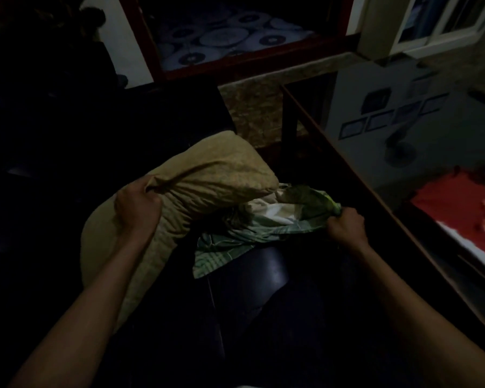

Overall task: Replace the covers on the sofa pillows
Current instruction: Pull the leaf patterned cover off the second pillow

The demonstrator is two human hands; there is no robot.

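With the left hand (137, 206) gripping the plump tan fabric pillow (207, 175) and the right hand (345, 223) bunching the green patterned cotton cover (263, 225), pulling steadily apart looks best.

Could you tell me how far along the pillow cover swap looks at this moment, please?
Done: the tan pillow is almost wholly bare. In hand: the left hand grips the pillow's bunched fabric, while the right hand grips the green patterned cover, which lies crumpled against the pillow's lower end. Whether it is coming off or going on, I cannot tell. Left: getting a cover fully over this pillow. No other pillows are visible in the dark.
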